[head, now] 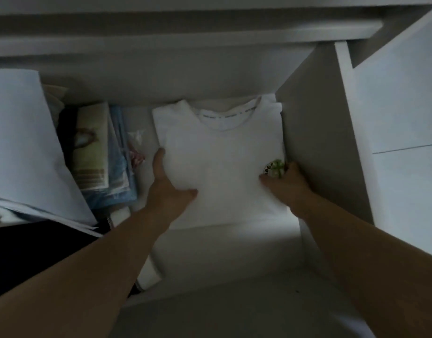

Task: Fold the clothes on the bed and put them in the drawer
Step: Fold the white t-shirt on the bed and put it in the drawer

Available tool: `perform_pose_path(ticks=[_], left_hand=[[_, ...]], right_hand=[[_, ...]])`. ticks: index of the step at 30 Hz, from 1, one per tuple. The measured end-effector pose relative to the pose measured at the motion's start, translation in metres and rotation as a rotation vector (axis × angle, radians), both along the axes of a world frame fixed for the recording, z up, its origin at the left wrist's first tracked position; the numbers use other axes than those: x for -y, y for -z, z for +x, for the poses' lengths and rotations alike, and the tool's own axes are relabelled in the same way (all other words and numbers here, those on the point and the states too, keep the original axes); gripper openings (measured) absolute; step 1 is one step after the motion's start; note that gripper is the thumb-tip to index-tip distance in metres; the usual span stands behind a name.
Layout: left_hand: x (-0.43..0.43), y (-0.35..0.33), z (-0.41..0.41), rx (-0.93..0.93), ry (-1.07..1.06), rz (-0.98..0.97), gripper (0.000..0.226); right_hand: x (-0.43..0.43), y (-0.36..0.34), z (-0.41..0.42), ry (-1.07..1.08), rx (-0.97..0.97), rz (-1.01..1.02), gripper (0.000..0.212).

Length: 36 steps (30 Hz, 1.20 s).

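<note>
Left hand (166,182) and right hand (288,182) both reach into the open drawer (316,145) and hold the folded white T-shirt (220,152) by its 2 sides; the left grips the left edge, thumb on top; the right pinches the right edge just beside a green-and-white badge (274,168); the shirt sits between them, collar farthest from the person, close against the drawer's right wall; other folded clothes (100,152) stand to its left.

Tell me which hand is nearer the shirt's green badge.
Right. The right hand grips the shirt beside the green badge; the left hand holds its opposite edge.
</note>
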<state>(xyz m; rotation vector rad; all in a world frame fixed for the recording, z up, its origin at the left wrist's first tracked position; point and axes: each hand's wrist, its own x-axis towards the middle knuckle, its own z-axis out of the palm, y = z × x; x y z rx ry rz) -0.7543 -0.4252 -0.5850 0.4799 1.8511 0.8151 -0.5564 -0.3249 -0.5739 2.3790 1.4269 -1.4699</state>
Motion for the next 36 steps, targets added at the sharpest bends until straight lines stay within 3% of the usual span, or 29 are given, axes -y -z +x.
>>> perform_pose_path(ticks=[5, 7, 10, 12, 15, 20, 26, 29, 32, 36], left_hand=[[0.017, 0.001, 0.006, -0.065, 0.125, -0.008, 0.091], [0.009, -0.006, 0.008, -0.181, 0.219, -0.086, 0.090], [-0.014, -0.014, 0.004, -0.573, 0.348, -0.097, 0.084], [-0.034, -0.013, -0.003, -0.681, 0.335, -0.010, 0.077], [-0.058, 0.004, -0.015, -0.788, 0.548, -0.016, 0.073], [-0.060, 0.031, -0.024, -0.776, 0.745, -0.074, 0.086], [-0.082, 0.027, -0.043, -0.892, 0.831, -0.098, 0.093], [-0.088, 0.020, -0.032, -1.012, 0.816, 0.068, 0.089], [-0.084, 0.025, -0.018, -0.982, 1.013, 0.071, 0.111], [-0.081, 0.035, -0.023, -0.977, 1.021, -0.031, 0.127]], right_hand=[[0.024, 0.004, 0.003, -0.224, 0.340, 0.228, 0.042], [0.030, 0.003, -0.005, -0.314, 0.454, 0.329, 0.047], [0.021, 0.000, -0.026, -0.295, 0.335, 0.502, 0.059], [-0.004, 0.007, -0.038, -0.300, 0.210, 0.492, 0.061], [-0.044, 0.023, -0.045, -0.626, 0.310, 0.444, 0.062], [-0.079, 0.034, -0.043, -0.898, 0.388, 0.511, 0.065], [-0.068, 0.033, -0.053, -0.774, 0.463, 0.583, 0.072], [-0.051, 0.035, -0.062, -0.848, 0.370, 0.656, 0.071], [-0.047, 0.044, -0.060, -1.067, 0.285, 0.639, 0.069], [-0.059, 0.044, -0.044, -1.057, 0.375, 0.591, 0.070]])
